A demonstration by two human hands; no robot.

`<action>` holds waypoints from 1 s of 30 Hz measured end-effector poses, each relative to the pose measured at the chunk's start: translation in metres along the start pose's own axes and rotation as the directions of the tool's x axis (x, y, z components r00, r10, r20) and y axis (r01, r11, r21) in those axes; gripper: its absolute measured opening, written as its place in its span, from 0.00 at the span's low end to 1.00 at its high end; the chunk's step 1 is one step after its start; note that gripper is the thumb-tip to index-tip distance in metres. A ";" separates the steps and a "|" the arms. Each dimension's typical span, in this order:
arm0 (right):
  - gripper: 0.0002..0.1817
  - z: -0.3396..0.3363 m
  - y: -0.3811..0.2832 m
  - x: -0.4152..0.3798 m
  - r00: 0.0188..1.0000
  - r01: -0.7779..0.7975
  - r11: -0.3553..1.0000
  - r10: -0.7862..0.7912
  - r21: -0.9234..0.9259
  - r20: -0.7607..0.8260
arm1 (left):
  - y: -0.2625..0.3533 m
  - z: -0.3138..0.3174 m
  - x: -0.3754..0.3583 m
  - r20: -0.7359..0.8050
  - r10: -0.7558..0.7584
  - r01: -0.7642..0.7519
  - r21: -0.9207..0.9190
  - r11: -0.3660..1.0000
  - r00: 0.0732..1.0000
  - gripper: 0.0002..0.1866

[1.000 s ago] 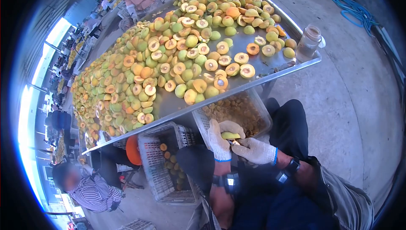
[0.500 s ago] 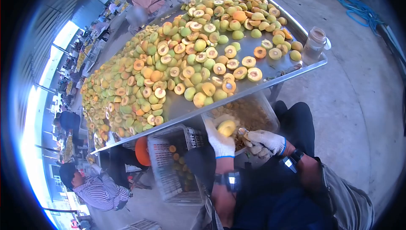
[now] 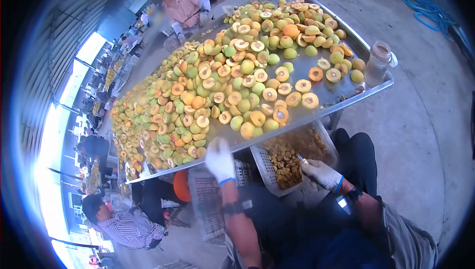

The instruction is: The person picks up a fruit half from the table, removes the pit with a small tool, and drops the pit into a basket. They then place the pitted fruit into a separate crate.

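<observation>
My left hand [image 3: 219, 160], in a white glove, is at the near edge of the metal table [image 3: 292, 134], above a slatted crate. Motion smears its fingers, and no fruit shows in it. My right hand [image 3: 320, 174], also gloved, is closed around a small tool with a metal tip [image 3: 300, 158]; the glove hides its handle. That hand is over the right side of a white plastic basket [image 3: 262, 166] that holds brown fruit stones [image 3: 284, 162]. A large heap of halved yellow-green and orange stone fruit [image 3: 217, 83] covers much of the tabletop.
A clear plastic jar [image 3: 378, 61] stands at the table's right corner. Below the table is the slatted crate [image 3: 205, 204]. A person in a striped shirt [image 3: 131, 229] sits at the left, another in pink [image 3: 185, 9] across the table. A blue hose [image 3: 428, 9] lies on the floor.
My left hand has moved left and up from the basket to the table edge; the yellow fruit half it held no longer shows in it. My right hand stays near the basket with the tool.
</observation>
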State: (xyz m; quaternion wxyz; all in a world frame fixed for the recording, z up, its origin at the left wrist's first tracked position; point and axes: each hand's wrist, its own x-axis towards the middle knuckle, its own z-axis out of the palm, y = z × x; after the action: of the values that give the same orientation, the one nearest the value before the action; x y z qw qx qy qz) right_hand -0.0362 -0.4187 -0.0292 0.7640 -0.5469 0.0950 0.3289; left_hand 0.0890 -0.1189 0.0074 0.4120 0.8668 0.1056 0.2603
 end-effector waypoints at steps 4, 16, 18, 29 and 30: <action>0.19 -0.002 -0.002 -0.004 0.999 0.024 0.999 -0.025 -0.025 -0.040 | -0.003 0.076 0.017 0.330 -0.133 -0.056 0.505 0.862 0.934 0.34; 0.17 -0.002 -0.008 -0.015 0.997 0.063 0.986 -0.070 -0.157 -0.040 | 0.001 0.052 0.007 0.324 -0.061 0.255 -0.600 0.759 0.944 0.23; 0.18 0.001 -0.009 -0.011 0.993 0.101 0.973 -0.111 -0.210 -0.040 | 0.011 0.040 -0.011 0.450 -0.137 0.454 -0.737 0.500 0.882 0.24; 0.18 0.047 -0.048 -0.048 0.907 0.300 0.792 -0.410 -0.531 -0.098 | 0.087 0.020 -0.116 0.605 -0.096 0.589 -0.705 0.395 0.790 0.28; 0.20 0.047 -0.047 -0.047 0.897 0.300 0.757 -0.431 -0.581 -0.097 | 0.089 0.020 -0.121 0.584 -0.110 0.564 -0.691 0.452 0.804 0.29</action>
State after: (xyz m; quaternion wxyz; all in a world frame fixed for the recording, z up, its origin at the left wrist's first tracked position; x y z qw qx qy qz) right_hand -0.0540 -0.4038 0.0495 0.6071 -0.7848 -0.0275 0.1214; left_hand -0.0052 -0.2372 0.0213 0.8330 0.5510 0.0423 -0.0254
